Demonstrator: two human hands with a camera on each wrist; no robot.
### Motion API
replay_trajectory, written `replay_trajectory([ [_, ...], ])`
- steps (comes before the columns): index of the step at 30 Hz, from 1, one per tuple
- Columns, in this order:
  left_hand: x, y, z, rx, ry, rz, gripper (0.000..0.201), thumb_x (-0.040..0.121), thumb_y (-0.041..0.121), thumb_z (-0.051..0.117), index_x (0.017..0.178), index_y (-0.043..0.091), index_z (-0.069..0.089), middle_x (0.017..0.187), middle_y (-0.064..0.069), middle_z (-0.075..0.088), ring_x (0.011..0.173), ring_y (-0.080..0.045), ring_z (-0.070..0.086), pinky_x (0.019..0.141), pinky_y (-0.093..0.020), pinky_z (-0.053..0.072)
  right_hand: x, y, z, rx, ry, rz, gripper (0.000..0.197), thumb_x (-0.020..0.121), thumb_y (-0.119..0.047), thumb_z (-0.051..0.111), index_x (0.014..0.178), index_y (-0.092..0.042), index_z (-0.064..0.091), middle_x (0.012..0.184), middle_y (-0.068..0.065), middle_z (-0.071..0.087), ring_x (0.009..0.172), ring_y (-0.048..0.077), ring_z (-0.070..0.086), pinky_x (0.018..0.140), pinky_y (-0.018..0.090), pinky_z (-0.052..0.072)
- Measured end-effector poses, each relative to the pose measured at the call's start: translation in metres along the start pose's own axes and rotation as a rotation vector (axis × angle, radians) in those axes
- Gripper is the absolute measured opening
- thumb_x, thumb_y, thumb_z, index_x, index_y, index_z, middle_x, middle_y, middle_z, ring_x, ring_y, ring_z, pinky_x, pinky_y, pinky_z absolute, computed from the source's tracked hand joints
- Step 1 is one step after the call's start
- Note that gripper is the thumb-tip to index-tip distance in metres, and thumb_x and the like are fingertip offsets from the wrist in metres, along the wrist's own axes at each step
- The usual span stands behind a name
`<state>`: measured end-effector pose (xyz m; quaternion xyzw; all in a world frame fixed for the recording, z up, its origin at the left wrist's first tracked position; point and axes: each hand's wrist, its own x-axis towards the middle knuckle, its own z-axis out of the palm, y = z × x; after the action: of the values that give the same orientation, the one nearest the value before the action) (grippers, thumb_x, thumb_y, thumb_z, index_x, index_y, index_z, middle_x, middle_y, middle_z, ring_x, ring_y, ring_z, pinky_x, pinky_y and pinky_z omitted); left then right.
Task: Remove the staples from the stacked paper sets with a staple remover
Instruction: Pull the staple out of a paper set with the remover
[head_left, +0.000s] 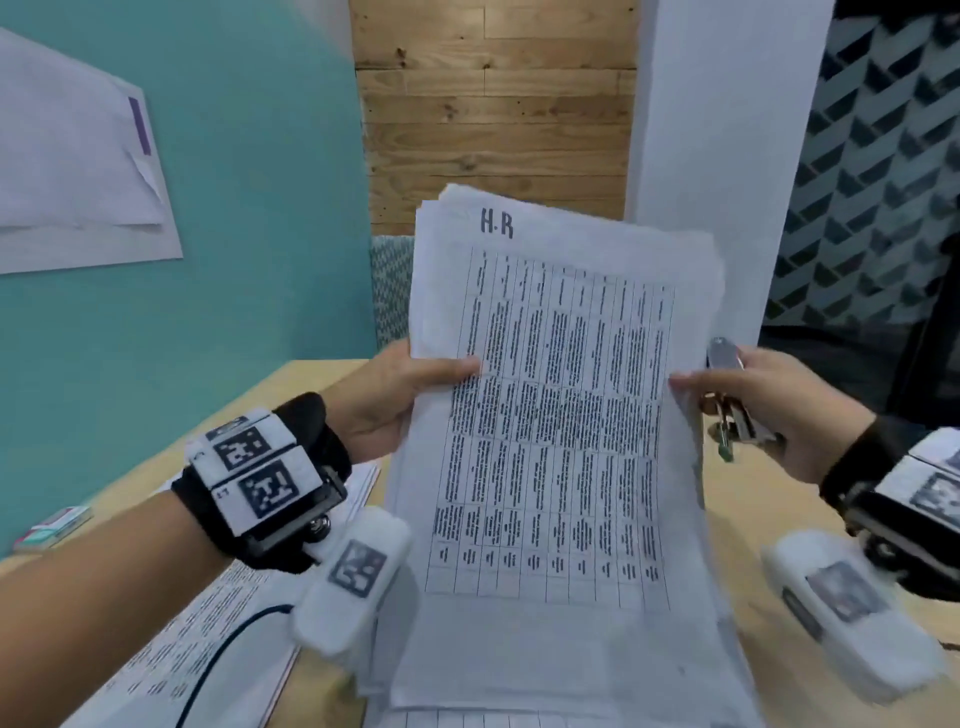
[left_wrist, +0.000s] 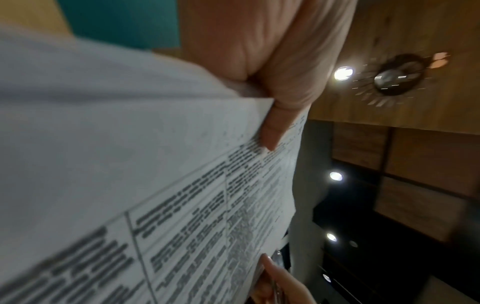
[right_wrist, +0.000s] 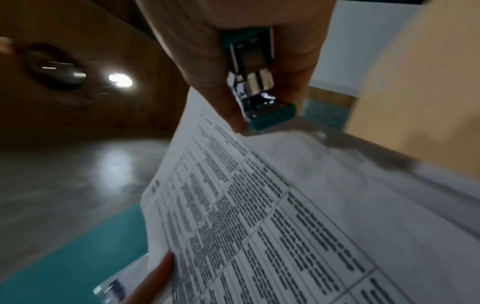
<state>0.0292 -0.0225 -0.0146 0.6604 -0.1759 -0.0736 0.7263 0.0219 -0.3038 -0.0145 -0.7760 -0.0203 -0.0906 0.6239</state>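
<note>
A thick set of printed paper (head_left: 550, 415) marked "H.R" with a table on it is held upright above the desk. My left hand (head_left: 400, 389) grips its left edge, thumb (left_wrist: 272, 131) lying on the front sheet (left_wrist: 182, 195). My right hand (head_left: 753, 400) pinches the right edge of the paper (right_wrist: 259, 216) with its thumb while its fingers curl round a metal staple remover (head_left: 727, 395) with teal ends (right_wrist: 259, 88). No staple is visible.
More printed sheets (head_left: 208, 649) lie on the wooden desk (head_left: 737, 499) at the lower left, with a black cable (head_left: 223, 639) across them. A small box (head_left: 52, 527) sits at the desk's left edge. A teal wall (head_left: 260, 208) and white pillar (head_left: 717, 156) stand behind.
</note>
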Motion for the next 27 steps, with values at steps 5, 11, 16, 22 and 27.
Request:
replay_trajectory([
  [5,-0.011,0.054,0.018,0.049,0.082,0.317,0.031,0.075,0.008,0.065,0.105,0.009,0.059,0.085,-0.003,0.074,0.076,-0.016,0.071,0.065,-0.03,0.057,-0.026,-0.073,-0.008,-0.02,0.125,-0.367,0.01,0.086,-0.009,0.062,0.087,-0.019,0.062,0.076,-0.005,0.063,0.044,-0.005,0.054,0.042,0.012,0.042],
  [11,-0.03,0.04,0.019,0.097,-0.023,0.319,0.05,0.057,0.026,0.083,0.102,0.022,0.064,0.099,0.002,0.073,0.089,-0.013,0.07,0.069,-0.027,0.057,-0.042,-0.07,-0.01,0.166,-0.031,-0.12,0.017,0.075,-0.011,0.067,0.088,-0.008,0.056,0.068,0.007,0.053,0.041,0.007,0.051,0.036,0.017,0.041],
  [16,-0.02,0.054,0.017,-0.001,-0.052,0.343,0.086,0.037,0.056,0.086,0.111,0.018,0.064,0.109,-0.006,0.07,0.098,-0.02,0.068,0.071,-0.028,0.056,-0.044,-0.074,-0.004,0.466,-0.122,-0.036,0.024,0.067,-0.008,0.066,0.074,-0.014,0.044,0.05,-0.004,0.044,0.037,0.006,0.046,0.033,0.015,0.04],
  [22,-0.005,0.075,0.036,0.277,0.099,0.52,0.042,0.07,0.031,0.072,0.107,0.015,0.063,0.1,-0.004,0.073,0.092,-0.018,0.069,0.078,-0.032,0.056,-0.037,-0.077,0.004,0.417,-0.11,-0.059,0.028,0.079,-0.002,0.063,0.068,-0.014,0.041,0.046,-0.006,0.043,0.034,0.006,0.041,0.032,0.014,0.038],
  [27,-0.007,0.085,0.025,0.374,0.246,0.706,0.054,0.073,0.035,0.067,0.124,0.035,0.048,0.126,-0.005,0.058,0.11,-0.021,0.059,0.098,-0.048,0.046,-0.037,-0.077,0.0,0.447,-0.064,-0.045,0.023,0.072,-0.006,0.066,0.082,-0.012,0.046,0.066,0.003,0.042,0.033,0.005,0.043,0.033,0.014,0.039],
])
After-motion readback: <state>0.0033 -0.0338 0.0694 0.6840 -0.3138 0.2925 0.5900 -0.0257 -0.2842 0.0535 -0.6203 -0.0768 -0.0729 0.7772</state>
